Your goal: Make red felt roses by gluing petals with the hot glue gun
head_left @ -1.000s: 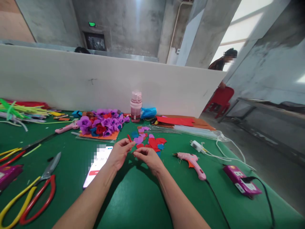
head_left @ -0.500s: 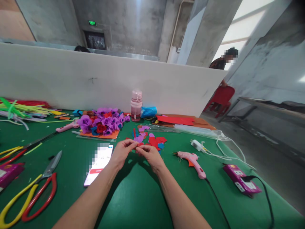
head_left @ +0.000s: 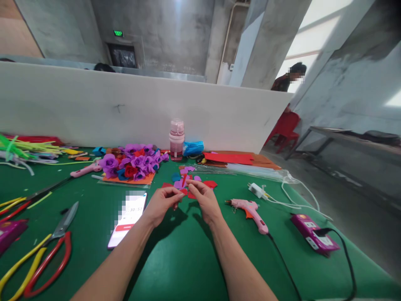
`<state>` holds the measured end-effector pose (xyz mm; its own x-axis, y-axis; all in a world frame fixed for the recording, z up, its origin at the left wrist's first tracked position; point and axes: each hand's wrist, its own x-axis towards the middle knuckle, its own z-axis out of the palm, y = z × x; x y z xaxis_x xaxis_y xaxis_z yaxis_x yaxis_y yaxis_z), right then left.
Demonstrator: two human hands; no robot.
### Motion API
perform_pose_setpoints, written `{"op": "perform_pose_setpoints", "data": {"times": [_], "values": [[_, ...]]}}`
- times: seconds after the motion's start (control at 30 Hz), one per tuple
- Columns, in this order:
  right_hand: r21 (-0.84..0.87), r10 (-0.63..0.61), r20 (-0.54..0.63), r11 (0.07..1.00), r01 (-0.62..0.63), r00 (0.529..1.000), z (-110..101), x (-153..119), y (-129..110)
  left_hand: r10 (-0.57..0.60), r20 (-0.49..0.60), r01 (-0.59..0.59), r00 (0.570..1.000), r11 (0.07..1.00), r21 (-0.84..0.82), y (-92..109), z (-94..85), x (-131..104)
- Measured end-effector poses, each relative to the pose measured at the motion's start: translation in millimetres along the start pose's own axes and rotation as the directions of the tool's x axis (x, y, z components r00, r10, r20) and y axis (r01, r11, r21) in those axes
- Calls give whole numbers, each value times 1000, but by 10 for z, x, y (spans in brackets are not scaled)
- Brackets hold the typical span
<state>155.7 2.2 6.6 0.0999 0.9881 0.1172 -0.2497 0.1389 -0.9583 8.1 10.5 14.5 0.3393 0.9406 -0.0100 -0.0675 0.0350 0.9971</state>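
Observation:
My left hand (head_left: 164,202) pinches a small red petal (head_left: 184,191) between thumb and fingertips. Beside it, my right hand (head_left: 203,200) has its thumb and fingers drawn together at a thin red strip (head_left: 184,180). Purple, blue and red cut pieces, among them a red piece (head_left: 210,184), lie on the green table just beyond my hands. A bunch of purple and red flowers (head_left: 138,161) rests on an orange sheet at the back left. The pink glue gun (head_left: 250,211) lies to the right of my right hand.
A lit phone (head_left: 130,217) and large scissors (head_left: 61,234) lie on the left. A pink bottle (head_left: 177,142) stands by the white partition (head_left: 140,108). At right are a white plug (head_left: 258,190) and a purple box (head_left: 313,234) with a cable. A person (head_left: 283,81) is beyond the partition.
My hands have moved apart from each other, and the red petal now shows at my left fingertips. My right fingers have risen toward the red strip. The view has shifted slightly.

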Motion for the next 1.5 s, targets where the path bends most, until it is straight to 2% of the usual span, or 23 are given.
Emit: {"op": "perform_pose_setpoints", "data": {"times": [0.17, 0.3, 0.53, 0.77, 0.93, 1.1, 1.33, 1.43, 1.5], "values": [[50, 71, 23, 996, -72, 997, 57, -52, -25, -37, 47, 37, 998, 999, -2, -21, 14, -13], [57, 70, 11, 996, -71, 997, 56, -58, -38, -73, 75, 73, 995, 997, 6, -31, 31, -19], [49, 73, 8, 996, -74, 997, 57, -49, -24, -108, 108, 117, 988, 990, -83, -51, 62, -25], [38, 104, 62, 994, -106, 993, 29, -43, -18, -132, 90, 145, 987, 979, -146, -93, 68, -5], [112, 162, 68, 979, -168, 984, 9, -24, 1, -133, 65, 142, 989, 977, -158, -97, 64, 2], [31, 99, 40, 994, -100, 994, 27, -34, 8, -122, 68, 129, 990, 985, -114, -89, 71, -3], [-7, 96, 15, 995, -96, 995, 21, -33, 11, -156, 123, 168, 980, 982, -91, -99, 79, -20], [-38, 92, 71, 995, -89, 993, -11, -9, 16, -129, 85, 137, 988, 985, -106, -94, 63, -2], [-72, 82, 68, 994, -77, 994, -58, 23, 24, -75, -1, 74, 997, 987, -145, -83, 32, 22]]}}
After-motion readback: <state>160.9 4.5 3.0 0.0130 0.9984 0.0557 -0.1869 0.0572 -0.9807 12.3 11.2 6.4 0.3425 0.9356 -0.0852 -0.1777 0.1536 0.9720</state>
